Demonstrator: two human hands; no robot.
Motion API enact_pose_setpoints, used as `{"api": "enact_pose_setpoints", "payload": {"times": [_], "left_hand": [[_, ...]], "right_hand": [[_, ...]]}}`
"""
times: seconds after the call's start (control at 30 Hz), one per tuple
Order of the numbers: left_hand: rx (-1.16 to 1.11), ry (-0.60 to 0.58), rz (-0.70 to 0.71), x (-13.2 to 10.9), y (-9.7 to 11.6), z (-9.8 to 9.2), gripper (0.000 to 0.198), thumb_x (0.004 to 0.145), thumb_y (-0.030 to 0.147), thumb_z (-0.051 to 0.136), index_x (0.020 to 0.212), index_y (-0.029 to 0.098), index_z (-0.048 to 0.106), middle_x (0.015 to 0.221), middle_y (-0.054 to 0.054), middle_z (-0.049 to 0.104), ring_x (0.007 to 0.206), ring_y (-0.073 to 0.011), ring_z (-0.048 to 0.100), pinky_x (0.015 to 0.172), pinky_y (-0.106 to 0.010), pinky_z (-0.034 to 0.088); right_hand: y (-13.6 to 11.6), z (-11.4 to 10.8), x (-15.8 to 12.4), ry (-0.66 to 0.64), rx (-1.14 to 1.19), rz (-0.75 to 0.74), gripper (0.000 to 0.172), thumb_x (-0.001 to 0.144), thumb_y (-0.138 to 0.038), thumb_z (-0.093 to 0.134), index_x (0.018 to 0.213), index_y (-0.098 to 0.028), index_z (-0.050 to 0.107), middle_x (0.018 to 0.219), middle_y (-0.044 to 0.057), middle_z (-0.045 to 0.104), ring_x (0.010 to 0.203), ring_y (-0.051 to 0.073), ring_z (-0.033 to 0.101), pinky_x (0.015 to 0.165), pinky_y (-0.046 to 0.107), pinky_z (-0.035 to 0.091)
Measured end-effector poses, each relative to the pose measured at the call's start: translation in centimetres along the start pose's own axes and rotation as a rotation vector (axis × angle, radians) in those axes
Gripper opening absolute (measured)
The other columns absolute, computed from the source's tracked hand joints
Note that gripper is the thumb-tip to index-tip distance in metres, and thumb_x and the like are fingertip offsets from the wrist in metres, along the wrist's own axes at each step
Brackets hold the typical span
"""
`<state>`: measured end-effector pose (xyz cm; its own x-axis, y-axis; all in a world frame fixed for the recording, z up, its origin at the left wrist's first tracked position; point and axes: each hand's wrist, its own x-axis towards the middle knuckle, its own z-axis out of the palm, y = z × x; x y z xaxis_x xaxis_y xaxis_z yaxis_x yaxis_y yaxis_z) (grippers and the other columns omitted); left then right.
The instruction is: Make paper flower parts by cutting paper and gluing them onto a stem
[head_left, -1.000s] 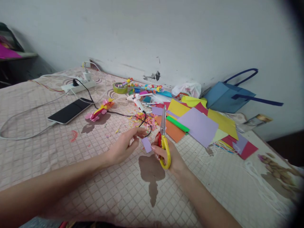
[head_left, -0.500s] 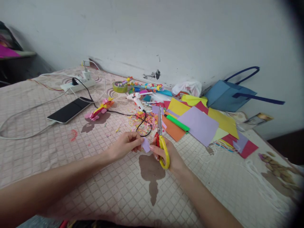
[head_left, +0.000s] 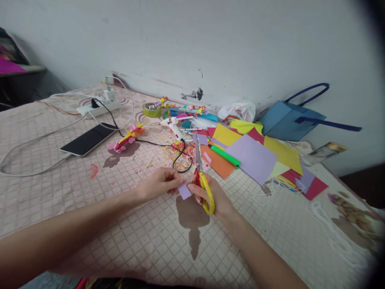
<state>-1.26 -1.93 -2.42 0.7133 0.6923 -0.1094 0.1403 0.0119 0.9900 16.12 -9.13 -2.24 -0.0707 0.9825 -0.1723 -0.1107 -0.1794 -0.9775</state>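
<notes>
A small lilac paper piece (head_left: 184, 192) is pinched between the thumb and fingers of my left hand (head_left: 164, 184). My right hand (head_left: 212, 194) is closed around the yellow and red handles of the scissors (head_left: 206, 192), whose blades point away from me and look closed. The right thumb tip lies close beside the lilac piece; whether it touches cannot be made out. Beyond the hands lie colourful paper scraps (head_left: 180, 154) and a white glue gun (head_left: 173, 126).
Coloured sheets (head_left: 252, 158) and a green marker (head_left: 225, 155) lie at the right, before a blue bag (head_left: 290, 120). At the left are a tablet (head_left: 88, 140), a power strip (head_left: 98, 108) and a paper flower craft (head_left: 126, 138). White string (head_left: 331, 237) lies near right.
The lilac piece has turned and hangs slightly lower from my left fingers. The scissors' blades have tilted a little to the left, and the right thumb has shifted slightly.
</notes>
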Motion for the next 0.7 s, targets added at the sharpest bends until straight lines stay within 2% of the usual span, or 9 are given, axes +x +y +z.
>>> {"api": "enact_pose_setpoints", "payload": {"times": [0.1, 0.27, 0.4, 0.57, 0.7], "left_hand": [[0.005, -0.059, 0.008, -0.1, 0.0, 0.3, 0.032, 0.078, 0.043, 0.059, 0.067, 0.013, 0.054, 0.055, 0.003, 0.052, 0.049, -0.0070, 0.047, 0.048, -0.019, 0.036], [-0.105, 0.011, 0.016, -0.1, 0.2, 0.6, 0.028, 0.078, 0.040, 0.059, 0.072, 0.013, 0.055, 0.060, 0.002, 0.054, 0.054, -0.0076, 0.049, 0.052, -0.020, 0.037], [-0.197, -0.055, -0.003, 0.0, 0.0, 0.6, 0.024, 0.075, 0.035, 0.066, 0.080, 0.013, 0.056, 0.071, 0.000, 0.059, 0.062, -0.0089, 0.053, 0.059, -0.022, 0.041], [-0.181, -0.100, 0.032, 0.1, -1.0, 0.6, 0.029, 0.072, 0.030, 0.069, 0.088, 0.013, 0.052, 0.072, -0.001, 0.060, 0.064, -0.0107, 0.056, 0.058, -0.023, 0.042], [-0.137, -0.072, 0.091, 0.1, -1.3, 0.9, 0.035, 0.072, 0.029, 0.068, 0.097, 0.015, 0.049, 0.071, 0.001, 0.059, 0.065, -0.0110, 0.057, 0.059, -0.023, 0.042]], "right_hand": [[-0.1, 0.1, 0.0, -0.002, -0.002, 0.013, 0.031, 0.067, -0.033, 0.073, 0.079, -0.018, 0.047, 0.062, -0.008, 0.049, 0.043, 0.004, 0.041, 0.039, 0.017, 0.031], [0.1, 0.4, -0.1, 0.021, 0.065, 0.015, 0.033, 0.065, -0.029, 0.073, 0.081, -0.019, 0.046, 0.064, -0.007, 0.053, 0.046, 0.005, 0.047, 0.042, 0.018, 0.035], [0.2, 0.5, -0.1, 0.066, 0.076, 0.001, 0.033, 0.066, -0.030, 0.072, 0.082, -0.019, 0.046, 0.063, -0.007, 0.053, 0.046, 0.006, 0.048, 0.043, 0.018, 0.035], [0.1, 0.6, -0.2, 0.080, 0.045, -0.011, 0.033, 0.067, -0.032, 0.072, 0.082, -0.019, 0.046, 0.061, -0.007, 0.055, 0.046, 0.006, 0.049, 0.043, 0.019, 0.036], [0.3, 0.7, -0.1, 0.089, 0.054, -0.033, 0.032, 0.066, -0.029, 0.073, 0.080, -0.018, 0.046, 0.062, -0.006, 0.054, 0.047, 0.006, 0.050, 0.043, 0.018, 0.035]]}}
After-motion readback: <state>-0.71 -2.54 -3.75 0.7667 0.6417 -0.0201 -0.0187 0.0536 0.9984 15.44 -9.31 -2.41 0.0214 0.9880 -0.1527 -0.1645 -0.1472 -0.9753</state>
